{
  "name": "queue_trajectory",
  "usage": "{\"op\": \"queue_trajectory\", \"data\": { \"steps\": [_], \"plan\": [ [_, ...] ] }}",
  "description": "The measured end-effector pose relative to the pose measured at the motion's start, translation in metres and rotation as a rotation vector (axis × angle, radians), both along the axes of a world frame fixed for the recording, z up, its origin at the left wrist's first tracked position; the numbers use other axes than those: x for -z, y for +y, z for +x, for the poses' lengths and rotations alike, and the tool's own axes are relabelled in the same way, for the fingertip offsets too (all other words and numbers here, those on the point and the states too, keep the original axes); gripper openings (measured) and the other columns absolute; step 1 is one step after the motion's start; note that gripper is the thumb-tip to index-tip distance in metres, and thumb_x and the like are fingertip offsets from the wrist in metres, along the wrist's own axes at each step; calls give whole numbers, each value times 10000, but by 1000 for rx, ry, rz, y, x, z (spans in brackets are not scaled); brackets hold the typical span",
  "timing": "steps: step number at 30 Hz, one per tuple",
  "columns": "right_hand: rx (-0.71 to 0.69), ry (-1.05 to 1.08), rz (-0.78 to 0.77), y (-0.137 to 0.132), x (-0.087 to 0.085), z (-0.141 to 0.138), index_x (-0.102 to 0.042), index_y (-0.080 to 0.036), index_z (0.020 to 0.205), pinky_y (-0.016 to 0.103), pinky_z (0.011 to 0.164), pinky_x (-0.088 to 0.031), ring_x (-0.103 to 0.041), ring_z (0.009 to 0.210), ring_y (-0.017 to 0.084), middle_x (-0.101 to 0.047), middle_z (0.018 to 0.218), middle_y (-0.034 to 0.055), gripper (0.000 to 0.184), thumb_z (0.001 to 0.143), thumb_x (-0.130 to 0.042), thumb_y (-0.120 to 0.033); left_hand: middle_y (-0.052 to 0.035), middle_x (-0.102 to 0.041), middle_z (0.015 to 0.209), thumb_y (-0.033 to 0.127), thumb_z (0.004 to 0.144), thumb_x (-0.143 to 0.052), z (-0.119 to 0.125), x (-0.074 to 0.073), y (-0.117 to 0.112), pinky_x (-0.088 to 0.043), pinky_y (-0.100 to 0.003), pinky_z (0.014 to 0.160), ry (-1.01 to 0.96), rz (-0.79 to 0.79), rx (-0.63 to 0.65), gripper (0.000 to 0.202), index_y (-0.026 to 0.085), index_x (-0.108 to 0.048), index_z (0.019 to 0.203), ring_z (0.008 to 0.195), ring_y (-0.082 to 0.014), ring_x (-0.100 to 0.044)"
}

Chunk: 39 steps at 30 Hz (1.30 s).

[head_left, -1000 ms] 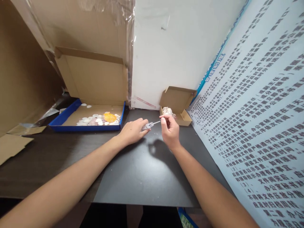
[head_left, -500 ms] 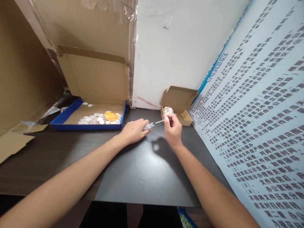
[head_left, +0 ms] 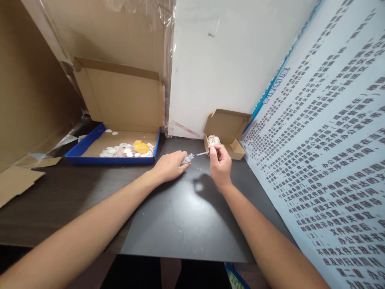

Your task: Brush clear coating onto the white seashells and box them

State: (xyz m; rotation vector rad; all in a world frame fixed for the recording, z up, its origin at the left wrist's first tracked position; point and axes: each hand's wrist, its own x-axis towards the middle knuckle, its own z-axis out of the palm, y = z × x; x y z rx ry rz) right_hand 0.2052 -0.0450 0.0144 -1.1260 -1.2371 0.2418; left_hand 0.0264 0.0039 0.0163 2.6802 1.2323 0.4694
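My left hand (head_left: pixel 171 165) is wrapped round the clear, ribbed handle of a screwdriver-like tool (head_left: pixel 187 159) just above the dark table. From the handle a thin metal shaft points right, towards my other hand. My right hand (head_left: pixel 220 162) is closed in a pinch at the far end of that shaft. Its fingers hide the shaft's tip and whatever lies between them. Just behind this hand, a small open cardboard box (head_left: pixel 238 149) holds white shells (head_left: pixel 214 140).
A blue-sided open box (head_left: pixel 110 160) at the left holds scattered white shells (head_left: pixel 111 151) and an orange piece (head_left: pixel 141 147). Cardboard pieces (head_left: pixel 21 180) lie at the far left. A white panel (head_left: pixel 192 80) stands behind, and a printed board (head_left: pixel 325 152) leans at the right.
My right hand has shifted very slightly to the right along with the view. Both hands keep the same grip, and the boxes stay as they were.
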Motion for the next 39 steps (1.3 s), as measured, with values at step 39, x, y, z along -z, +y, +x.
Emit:
{"op": "queue_trajectory", "data": {
  "steps": [39],
  "plan": [
    [-265,194,-173,-5,8,-25,-521,-209,811,251,666,-435,-603,776,146,-617,828,-2,214,796,-677,-354,72,-229,605,371,849,-587,16,0,-16,-352,-236,538,-1227,-1170,159,261,182,-490,697,518,-97,-245]
  ]
}}
